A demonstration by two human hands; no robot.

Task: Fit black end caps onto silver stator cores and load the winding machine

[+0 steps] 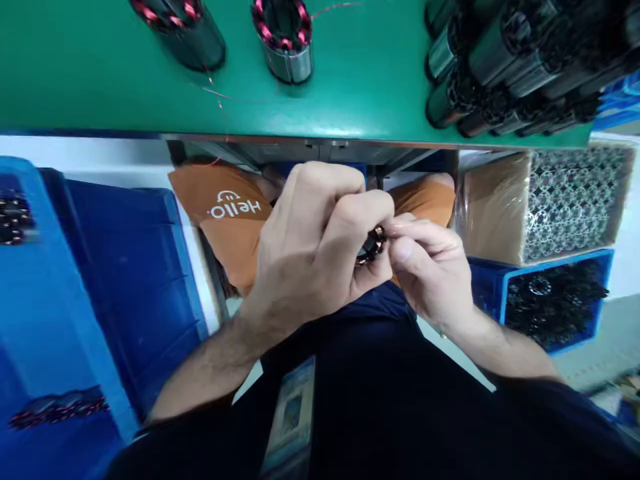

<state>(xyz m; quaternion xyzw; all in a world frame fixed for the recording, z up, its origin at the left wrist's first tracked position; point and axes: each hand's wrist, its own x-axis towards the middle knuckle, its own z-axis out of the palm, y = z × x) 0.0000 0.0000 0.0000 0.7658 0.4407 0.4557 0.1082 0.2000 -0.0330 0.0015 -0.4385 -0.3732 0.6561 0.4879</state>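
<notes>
My left hand (320, 243) is wrapped round a small cylindrical core with copper windings (371, 245), held above my lap. Most of that core is hidden by my fingers; only its dark end with copper-coloured coils shows. My right hand (433, 267) is closed at the right edge of the core, thumb and forefinger pinched together. Whatever lies between those fingertips is too small to make out. Two more wound cores, one dark (193, 40) and one with a silvery side (287, 50), stand on the green table (360, 87) ahead.
Many dark cores (500, 73) stand at the table's right. Below them are a box of metal rings (575, 200) and a blue crate of dark parts (555, 300). Blue bins (135, 267) fill the left side. Loose thin wire (217, 95) lies near the table's front edge.
</notes>
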